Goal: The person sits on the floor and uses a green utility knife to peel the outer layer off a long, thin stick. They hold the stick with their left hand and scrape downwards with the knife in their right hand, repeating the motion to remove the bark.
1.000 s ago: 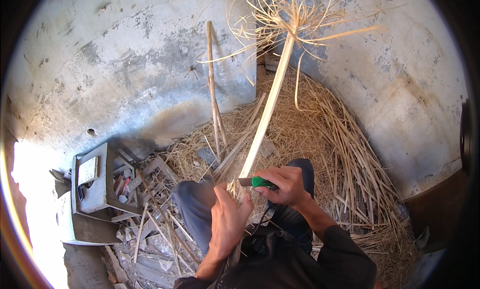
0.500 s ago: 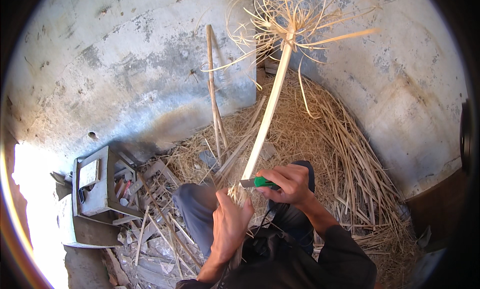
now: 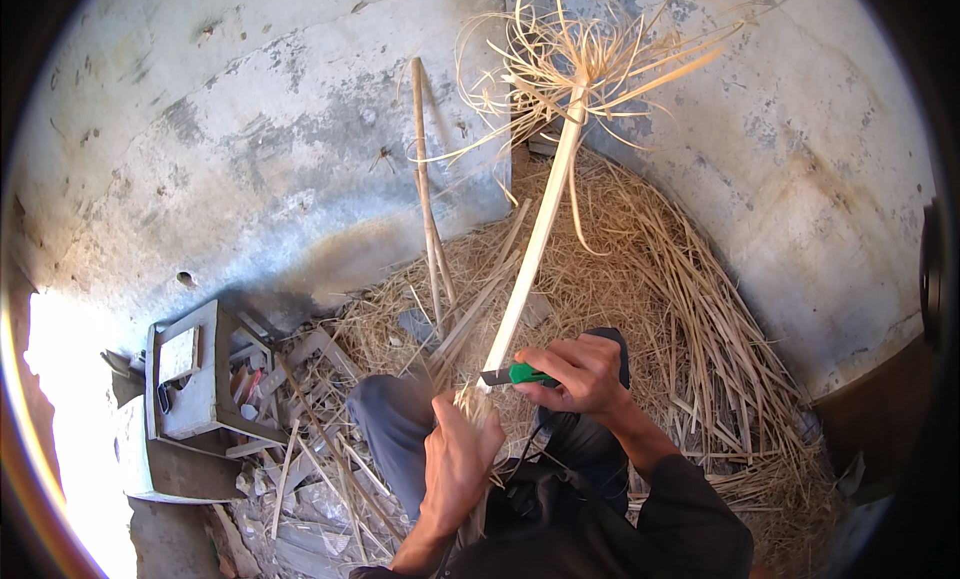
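Note:
A long pale strip of split wood or bamboo (image 3: 540,234) slants up and away from my lap. Its far end bursts into a tangle of thin curled slivers (image 3: 575,64). Around the near end, where frayed fibres (image 3: 473,404) stick out, my left hand (image 3: 460,459) is closed. My right hand (image 3: 583,374) grips a green-handled utility knife (image 3: 522,373). The knife's dark blade lies across the strip just beyond my left hand, touching or almost touching it. How deep the edge sits cannot be seen.
Straw-like shavings (image 3: 620,269) and long thin strips (image 3: 730,349) cover the floor ahead and right. Thin sticks (image 3: 425,179) lean on the wall (image 3: 300,129). A worn wooden stool-like frame (image 3: 190,379) lies left among scraps. My knees (image 3: 385,419) flank the work.
The knife and right hand have shifted slightly left and down along the strip. The curled slivers at the far end have swayed, and one hanging sliver has swung left.

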A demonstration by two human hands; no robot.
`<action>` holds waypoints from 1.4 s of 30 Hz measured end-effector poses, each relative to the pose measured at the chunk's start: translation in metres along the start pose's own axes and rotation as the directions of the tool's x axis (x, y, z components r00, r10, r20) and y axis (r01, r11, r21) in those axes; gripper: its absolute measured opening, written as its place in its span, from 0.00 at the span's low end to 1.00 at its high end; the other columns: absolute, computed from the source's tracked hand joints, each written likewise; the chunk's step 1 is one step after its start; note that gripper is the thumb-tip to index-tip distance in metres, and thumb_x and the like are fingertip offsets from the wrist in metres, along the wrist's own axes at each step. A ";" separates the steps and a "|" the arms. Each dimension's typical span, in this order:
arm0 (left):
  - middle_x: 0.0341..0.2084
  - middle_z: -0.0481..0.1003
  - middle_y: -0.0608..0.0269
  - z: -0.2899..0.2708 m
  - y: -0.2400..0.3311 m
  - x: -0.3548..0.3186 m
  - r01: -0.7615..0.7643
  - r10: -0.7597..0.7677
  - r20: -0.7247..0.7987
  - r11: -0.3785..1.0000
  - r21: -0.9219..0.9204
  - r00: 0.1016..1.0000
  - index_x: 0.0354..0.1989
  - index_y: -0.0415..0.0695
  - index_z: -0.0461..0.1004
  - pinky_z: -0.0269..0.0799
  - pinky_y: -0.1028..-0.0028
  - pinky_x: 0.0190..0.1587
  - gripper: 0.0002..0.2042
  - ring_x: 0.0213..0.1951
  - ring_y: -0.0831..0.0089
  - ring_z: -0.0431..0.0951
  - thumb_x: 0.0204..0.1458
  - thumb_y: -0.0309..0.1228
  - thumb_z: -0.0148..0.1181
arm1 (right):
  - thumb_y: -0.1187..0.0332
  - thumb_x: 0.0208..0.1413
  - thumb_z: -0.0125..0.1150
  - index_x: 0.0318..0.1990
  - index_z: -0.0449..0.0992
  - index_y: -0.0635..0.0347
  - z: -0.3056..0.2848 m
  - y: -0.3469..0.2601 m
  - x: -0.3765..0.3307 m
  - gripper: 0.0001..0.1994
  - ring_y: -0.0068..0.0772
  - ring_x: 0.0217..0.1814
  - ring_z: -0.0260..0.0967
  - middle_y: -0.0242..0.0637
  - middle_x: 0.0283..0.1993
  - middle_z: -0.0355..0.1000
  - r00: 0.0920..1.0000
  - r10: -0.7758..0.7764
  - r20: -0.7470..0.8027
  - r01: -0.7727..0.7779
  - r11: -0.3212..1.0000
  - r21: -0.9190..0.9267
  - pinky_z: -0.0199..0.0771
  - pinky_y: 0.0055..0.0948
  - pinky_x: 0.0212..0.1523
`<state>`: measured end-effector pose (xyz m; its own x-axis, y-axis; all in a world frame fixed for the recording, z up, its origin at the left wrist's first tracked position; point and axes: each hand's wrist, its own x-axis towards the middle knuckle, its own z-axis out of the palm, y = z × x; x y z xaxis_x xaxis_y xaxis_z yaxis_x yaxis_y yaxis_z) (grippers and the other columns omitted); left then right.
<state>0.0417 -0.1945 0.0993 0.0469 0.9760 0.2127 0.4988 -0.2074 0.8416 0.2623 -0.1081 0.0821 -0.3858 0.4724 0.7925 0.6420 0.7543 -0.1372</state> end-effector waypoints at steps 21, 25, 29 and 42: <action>0.34 0.81 0.34 0.000 -0.026 -0.014 -0.016 0.008 0.062 0.993 0.115 0.998 0.58 0.26 0.59 0.78 0.52 0.37 0.19 0.36 0.33 0.84 0.69 0.26 0.59 | 0.52 0.56 0.78 0.42 0.88 0.46 0.013 0.013 -0.004 0.13 0.26 0.20 0.73 0.23 0.24 0.75 0.995 0.089 -0.051 -0.086 0.995 0.054 0.70 0.30 0.22; 0.30 0.80 0.34 -0.005 -0.021 -0.020 0.127 -0.132 0.117 0.991 0.051 0.984 0.55 0.27 0.59 0.77 0.50 0.34 0.18 0.34 0.32 0.83 0.69 0.26 0.60 | 0.50 0.60 0.76 0.43 0.88 0.49 0.007 0.030 0.003 0.14 0.29 0.22 0.78 0.26 0.28 0.82 0.989 0.140 -0.050 -0.138 0.990 0.035 0.75 0.31 0.23; 0.29 0.79 0.33 -0.007 -0.025 -0.026 0.112 -0.118 0.110 0.992 0.059 0.987 0.54 0.29 0.60 0.75 0.48 0.32 0.18 0.33 0.31 0.83 0.69 0.28 0.60 | 0.51 0.61 0.75 0.45 0.88 0.50 0.002 0.035 0.003 0.15 0.28 0.25 0.81 0.28 0.33 0.85 0.991 0.132 -0.001 -0.132 0.991 0.006 0.77 0.29 0.25; 0.29 0.81 0.36 -0.012 -0.056 -0.066 0.164 -0.179 0.209 0.983 0.086 0.962 0.52 0.33 0.62 0.77 0.46 0.35 0.18 0.33 0.32 0.83 0.70 0.34 0.62 | 0.53 0.69 0.67 0.48 0.88 0.55 0.006 0.140 0.005 0.16 0.24 0.24 0.78 0.32 0.30 0.84 0.868 0.483 -0.120 -0.489 0.872 -0.031 0.73 0.27 0.24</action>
<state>0.0005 -0.2477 0.0441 0.1363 0.9894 -0.0496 0.5722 -0.0378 0.8192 0.3465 0.0030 0.0636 0.0545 0.7194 0.6925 0.7688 0.4123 -0.4889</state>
